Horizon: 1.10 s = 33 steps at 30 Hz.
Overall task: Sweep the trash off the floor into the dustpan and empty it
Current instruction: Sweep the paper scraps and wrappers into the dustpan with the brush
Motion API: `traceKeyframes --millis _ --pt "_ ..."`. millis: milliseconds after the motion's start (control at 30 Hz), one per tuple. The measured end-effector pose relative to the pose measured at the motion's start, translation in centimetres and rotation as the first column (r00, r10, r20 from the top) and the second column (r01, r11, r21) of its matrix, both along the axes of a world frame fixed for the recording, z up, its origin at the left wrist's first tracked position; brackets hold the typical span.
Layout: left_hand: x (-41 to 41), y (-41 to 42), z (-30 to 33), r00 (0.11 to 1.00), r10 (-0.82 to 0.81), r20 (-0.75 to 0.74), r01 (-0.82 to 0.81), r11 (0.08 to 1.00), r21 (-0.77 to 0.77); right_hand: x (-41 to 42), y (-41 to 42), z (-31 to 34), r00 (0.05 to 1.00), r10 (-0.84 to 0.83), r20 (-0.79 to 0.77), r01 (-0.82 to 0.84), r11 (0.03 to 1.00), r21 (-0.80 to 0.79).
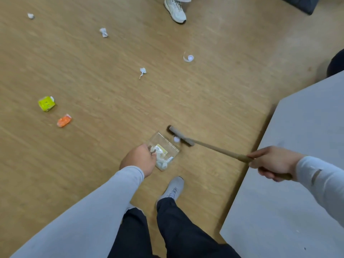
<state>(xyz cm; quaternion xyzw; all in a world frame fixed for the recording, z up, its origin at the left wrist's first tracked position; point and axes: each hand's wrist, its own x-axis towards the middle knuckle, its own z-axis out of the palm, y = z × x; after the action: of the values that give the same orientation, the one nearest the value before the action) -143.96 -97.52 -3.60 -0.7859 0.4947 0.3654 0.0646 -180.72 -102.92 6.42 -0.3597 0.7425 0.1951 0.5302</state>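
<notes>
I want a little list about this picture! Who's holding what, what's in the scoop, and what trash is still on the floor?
left hand: holds the clear dustpan on the floor
right hand: grips the broom handle
broom head: at the dustpan's open edge, a small white ball beside it
in dustpan: white paper scraps, a yellow-labelled piece
still on floor: yellow-green wrapper, orange wrapper, three crumpled papers, curled paper strip
nearby: grey table, another person's shoe
</notes>
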Motion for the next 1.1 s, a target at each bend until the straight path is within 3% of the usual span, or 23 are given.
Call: traceKeyframes --millis 67,133,267,467,767,1100 --pt "-0.1 0.2 0.0 1.0 0.0 0.001 0.0 1.0 -0.005 -1.5 -0.4 1.2 0.996 -0.085 0.017 0.085 0.996 0.007" --pt "0.0 0.2 0.0 1.0 0.002 0.002 -0.002 1.0 -0.006 -1.4 -0.4 1.8 0.998 -0.063 0.031 0.063 0.998 -0.012" --pt "0.1 0.1 -0.1 1.0 -0.009 0.007 0.009 1.0 -0.005 1.6 -0.3 0.9 0.993 0.117 -0.021 -0.118 0.99 -0.071" --pt "0.4 0.0 0.2 1.0 -0.014 0.007 0.014 1.0 -0.004 5.7 -1.1 0.0 0.952 0.304 -0.031 -0.305 0.952 -0.019" --pt "2.7 -1.6 3.3 0.991 0.13 -0.013 -0.13 0.991 -0.033 5.8 -3.5 3.7 0.963 0.268 0.0 -0.266 0.958 -0.107" --pt "5.3 -9.8 5.0 0.984 0.157 -0.085 -0.164 0.983 -0.086 10.3 -12.8 2.9 0.996 0.081 -0.043 -0.089 0.968 -0.234"
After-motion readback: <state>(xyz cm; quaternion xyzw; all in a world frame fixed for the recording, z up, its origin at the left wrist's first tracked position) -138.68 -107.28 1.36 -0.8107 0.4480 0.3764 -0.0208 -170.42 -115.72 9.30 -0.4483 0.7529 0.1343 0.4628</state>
